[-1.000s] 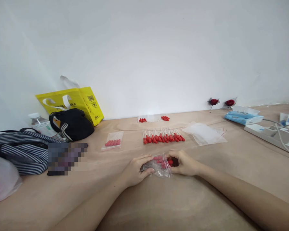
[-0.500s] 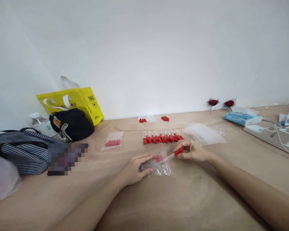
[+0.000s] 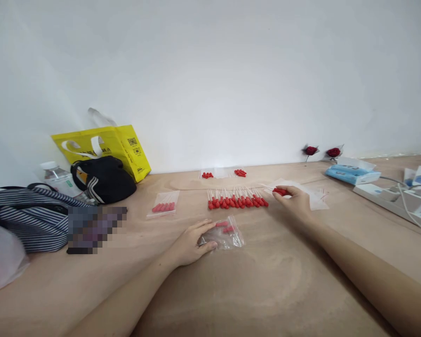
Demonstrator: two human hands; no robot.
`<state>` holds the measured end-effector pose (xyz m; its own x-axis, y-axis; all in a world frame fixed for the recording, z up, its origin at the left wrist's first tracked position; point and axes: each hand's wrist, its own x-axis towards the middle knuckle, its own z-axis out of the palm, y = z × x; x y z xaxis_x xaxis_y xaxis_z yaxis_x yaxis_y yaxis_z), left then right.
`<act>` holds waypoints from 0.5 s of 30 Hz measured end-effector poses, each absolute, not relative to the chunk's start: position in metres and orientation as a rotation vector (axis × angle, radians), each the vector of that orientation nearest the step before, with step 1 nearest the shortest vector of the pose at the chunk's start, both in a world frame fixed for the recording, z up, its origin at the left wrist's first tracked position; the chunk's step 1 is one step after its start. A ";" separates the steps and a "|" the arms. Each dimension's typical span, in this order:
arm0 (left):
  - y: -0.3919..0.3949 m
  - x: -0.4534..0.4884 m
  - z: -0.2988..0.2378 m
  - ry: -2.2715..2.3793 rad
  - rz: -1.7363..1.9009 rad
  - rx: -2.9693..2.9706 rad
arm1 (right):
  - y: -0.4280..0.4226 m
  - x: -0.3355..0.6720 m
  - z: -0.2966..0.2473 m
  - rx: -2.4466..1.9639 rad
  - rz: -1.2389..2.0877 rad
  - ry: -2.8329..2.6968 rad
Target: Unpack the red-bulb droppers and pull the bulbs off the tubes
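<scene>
My left hand [image 3: 193,244] rests on the table, its thumb and fingers holding the left end of a clear zip-lock bag [image 3: 235,238]. A few red pieces [image 3: 227,229] show at the bag's far side. My right hand [image 3: 294,202] is closed around some red-tipped sticks [image 3: 280,191], whose pale ends point left; how many is hidden. Just left of that hand lies a row of red-tipped sticks [image 3: 236,201], white ends facing the wall. Another zip-lock bag [image 3: 166,196], with several red pieces in it, lies flat beyond my left hand.
Flat clear bags [image 3: 317,196] lie behind my right hand. Two small red piles [image 3: 207,175] sit near the wall. At left are a yellow bag [image 3: 133,159], black cap [image 3: 108,180] and striped bag [image 3: 42,224]; at right, a blue tissue pack [image 3: 351,174] and power strip [image 3: 375,192].
My right hand has moved away from the opening of the zip-lock bag, up and to the right, still holding red-tipped sticks. My left hand stays at the bag, shifted slightly left.
</scene>
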<state>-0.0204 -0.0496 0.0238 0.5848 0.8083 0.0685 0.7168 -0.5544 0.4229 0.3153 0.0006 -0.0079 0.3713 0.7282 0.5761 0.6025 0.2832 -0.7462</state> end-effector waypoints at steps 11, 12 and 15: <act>-0.047 -0.023 0.021 1.215 0.383 2.470 | 0.015 0.303 -0.028 -1.434 -0.124 -1.735; -0.047 -0.023 0.021 1.223 0.380 2.465 | 0.015 0.303 -0.029 -1.443 -0.124 -1.748; -0.048 -0.022 0.022 1.237 0.372 2.448 | 0.015 0.301 -0.031 -1.438 -0.092 -1.758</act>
<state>-0.0220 -0.0481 0.0218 0.5793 0.8125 0.0661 0.7144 -0.5451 0.4388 0.3010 0.0149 -0.0307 0.0132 0.7745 0.6325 0.8363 0.3382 -0.4316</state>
